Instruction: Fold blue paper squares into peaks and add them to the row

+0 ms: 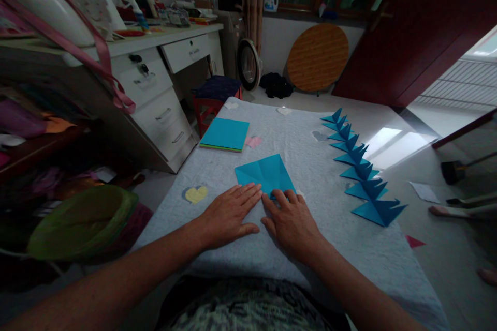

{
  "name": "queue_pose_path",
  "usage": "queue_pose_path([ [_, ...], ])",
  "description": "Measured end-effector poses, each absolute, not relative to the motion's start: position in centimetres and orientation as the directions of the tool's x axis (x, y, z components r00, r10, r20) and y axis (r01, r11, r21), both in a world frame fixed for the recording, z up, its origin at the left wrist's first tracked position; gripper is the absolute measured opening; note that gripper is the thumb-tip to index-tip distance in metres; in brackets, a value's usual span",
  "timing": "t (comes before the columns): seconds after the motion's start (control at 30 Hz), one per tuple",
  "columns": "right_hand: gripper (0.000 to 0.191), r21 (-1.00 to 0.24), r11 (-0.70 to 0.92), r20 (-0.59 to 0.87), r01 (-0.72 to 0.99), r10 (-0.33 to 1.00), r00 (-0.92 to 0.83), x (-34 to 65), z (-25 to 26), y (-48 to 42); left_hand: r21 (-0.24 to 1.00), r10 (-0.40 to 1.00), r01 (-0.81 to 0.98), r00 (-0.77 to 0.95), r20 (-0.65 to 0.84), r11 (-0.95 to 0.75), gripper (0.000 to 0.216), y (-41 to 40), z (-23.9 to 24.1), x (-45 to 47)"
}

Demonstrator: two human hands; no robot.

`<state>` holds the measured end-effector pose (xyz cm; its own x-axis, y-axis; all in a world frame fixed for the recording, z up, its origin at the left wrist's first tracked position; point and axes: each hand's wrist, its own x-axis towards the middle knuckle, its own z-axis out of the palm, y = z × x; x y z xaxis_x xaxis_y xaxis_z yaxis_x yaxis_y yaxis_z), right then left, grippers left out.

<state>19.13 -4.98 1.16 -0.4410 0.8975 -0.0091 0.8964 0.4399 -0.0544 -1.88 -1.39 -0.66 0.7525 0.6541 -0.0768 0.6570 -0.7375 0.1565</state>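
A creased blue sheet of origami paper [267,170] lies on the cloth-covered table, turned at an angle, with its near edge under my fingers. My left hand [232,212] rests flat, its fingertips on the paper's near left edge. Beside it my right hand [291,222] presses the near right edge, fingers bent but apart. Neither hand grips the sheet. Farther off to the left sits a stack of square coloured paper [225,134] with blue on top. Along the right side runs a row of several folded blue paper birds [363,176].
Heart patches such as the yellow heart [196,194] mark the grey tablecloth [298,139]. A green-lined bin [83,222] stands left, below a white desk [155,108]. Behind are a stool [217,88] and a washing machine [248,64]. Another person's foot shows at right.
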Motion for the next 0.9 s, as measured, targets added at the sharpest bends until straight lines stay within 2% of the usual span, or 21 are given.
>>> queue_pose_path([
  [0.13,0.048,-0.053,0.432,-0.009,0.901,0.902,-0.433,18.9,1.3,-5.2,0.229,0.633,0.622,0.774,-0.032,-0.749,0.078,-1.0,-1.2,-2.5],
  [0.3,0.026,-0.091,0.366,-0.036,0.926,0.928,-0.371,18.6,1.8,-3.9,0.347,0.764,0.697,0.638,0.099,-0.627,0.048,-0.9,-1.2,-2.8],
  [0.37,0.02,-0.13,0.323,-0.052,0.938,0.942,-0.331,18.5,1.9,-2.9,0.368,0.773,0.695,0.622,0.122,-0.617,0.038,-0.9,-1.1,-2.7],
  [0.47,0.019,-0.209,0.221,-0.049,0.953,0.971,-0.236,18.5,1.8,-1.4,0.311,0.737,0.676,0.658,0.153,-0.668,0.034,-0.9,-1.2,-2.5],
  [0.6,0.023,-0.292,0.109,-0.094,0.95,0.985,-0.142,18.6,1.6,0.1,0.234,0.693,0.655,0.703,0.161,-0.719,0.039,-0.9,-1.7,-2.4],
  [0.9,0.019,-0.289,0.173,-0.134,0.942,0.966,-0.219,17.9,2.0,2.1,0.199,0.687,0.659,0.712,0.144,-0.725,0.042,-1.0,-1.7,-2.3],
])
